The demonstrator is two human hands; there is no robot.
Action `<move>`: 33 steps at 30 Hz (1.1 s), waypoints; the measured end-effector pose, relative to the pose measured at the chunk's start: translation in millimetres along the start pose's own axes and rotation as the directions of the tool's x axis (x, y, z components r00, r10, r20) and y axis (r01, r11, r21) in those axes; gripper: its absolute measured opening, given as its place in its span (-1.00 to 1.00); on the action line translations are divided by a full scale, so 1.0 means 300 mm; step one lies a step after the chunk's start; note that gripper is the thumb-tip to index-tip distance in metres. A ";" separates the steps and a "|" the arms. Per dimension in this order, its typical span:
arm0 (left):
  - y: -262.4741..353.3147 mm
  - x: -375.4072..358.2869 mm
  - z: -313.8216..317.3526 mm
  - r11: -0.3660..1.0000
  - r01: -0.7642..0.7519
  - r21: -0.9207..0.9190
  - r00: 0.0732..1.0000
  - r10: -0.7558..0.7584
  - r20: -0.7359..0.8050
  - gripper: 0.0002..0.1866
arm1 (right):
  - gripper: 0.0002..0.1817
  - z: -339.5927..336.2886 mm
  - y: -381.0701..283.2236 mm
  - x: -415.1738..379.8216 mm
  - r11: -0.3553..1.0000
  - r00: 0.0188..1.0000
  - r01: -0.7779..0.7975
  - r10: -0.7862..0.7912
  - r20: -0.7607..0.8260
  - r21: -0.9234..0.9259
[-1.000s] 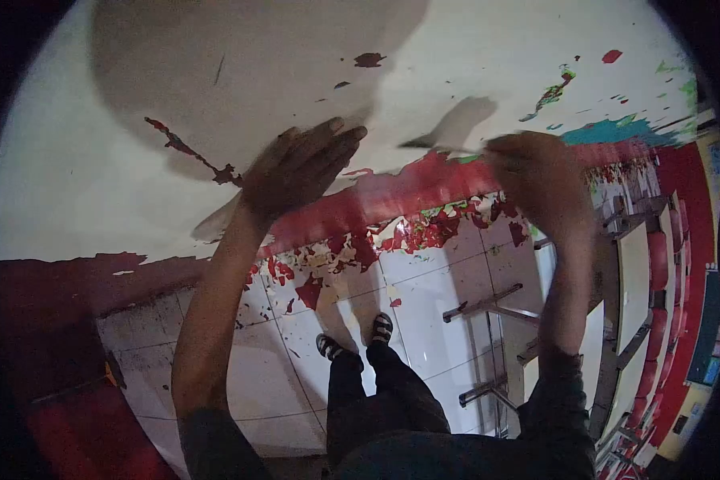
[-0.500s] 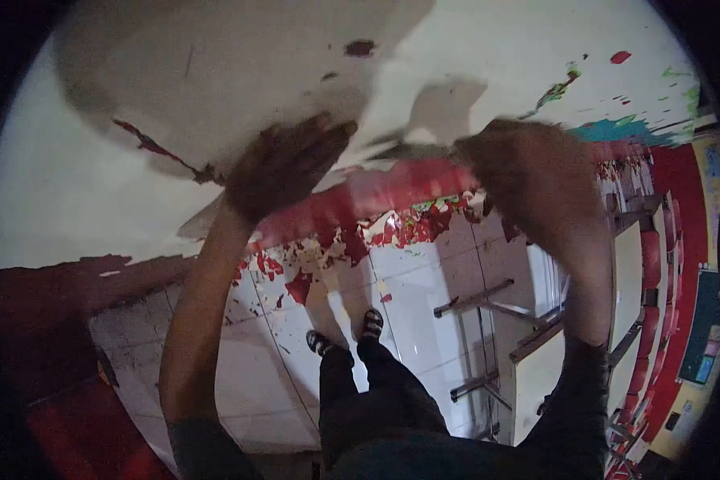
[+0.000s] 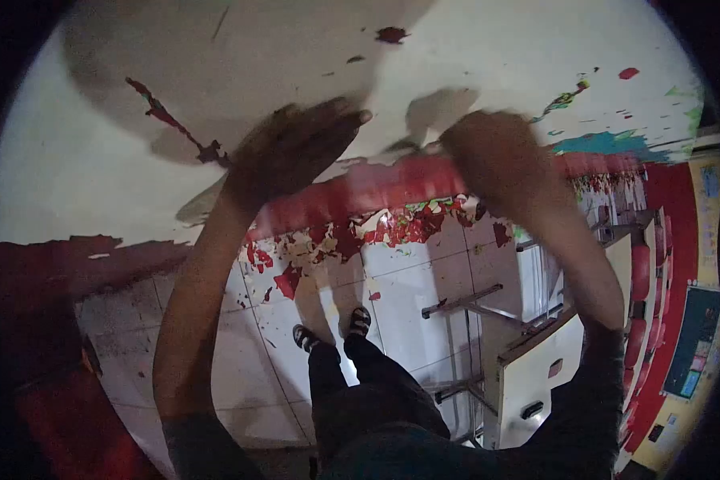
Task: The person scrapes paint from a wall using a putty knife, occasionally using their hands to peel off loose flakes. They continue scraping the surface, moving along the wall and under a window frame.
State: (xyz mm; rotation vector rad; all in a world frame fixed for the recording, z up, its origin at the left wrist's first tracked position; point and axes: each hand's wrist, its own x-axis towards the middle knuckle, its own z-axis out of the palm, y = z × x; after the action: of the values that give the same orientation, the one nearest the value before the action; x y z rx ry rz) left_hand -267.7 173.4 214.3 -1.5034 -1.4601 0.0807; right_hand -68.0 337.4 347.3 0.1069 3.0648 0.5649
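Left hand: laid against white wall, fingers together, extended. Right hand: blurred, fingers curled, apparently closed on thin blade. Blade: seen between hands, nearer right, long axis pointed leftward along upper edge of red paint band.

Two hands, two sandals

The white painted wall stands upright, its lower white edge ragged above a glossy red painted band. A long, narrow dark-red bare streak runs slanting in the white; a teal paint patch lies at the edge. The thin dark sliver, blurred, is near this edge.
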 end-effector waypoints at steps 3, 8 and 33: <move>0.023 -0.011 -0.006 1.000 0.011 -0.022 1.000 -0.011 0.004 -0.55 | -0.83 -0.162 0.016 -0.040 0.981 0.985 -0.170 0.168 0.028 0.093; 0.001 0.004 0.012 1.000 0.004 0.013 0.999 -0.003 -0.038 -0.55 | -0.91 0.046 -0.010 -0.023 0.987 0.985 -0.155 0.157 0.069 -0.027; -0.001 0.012 0.004 0.999 0.029 -0.034 0.997 -0.032 -0.073 -0.61 | -0.89 0.203 -0.081 -0.009 0.938 0.967 -0.254 0.249 0.052 0.234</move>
State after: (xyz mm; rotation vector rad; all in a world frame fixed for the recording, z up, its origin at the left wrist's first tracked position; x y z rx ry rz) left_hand -267.8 176.9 215.9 -1.4947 -1.4316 -0.0169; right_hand -64.6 336.1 281.7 0.5132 3.1039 0.1926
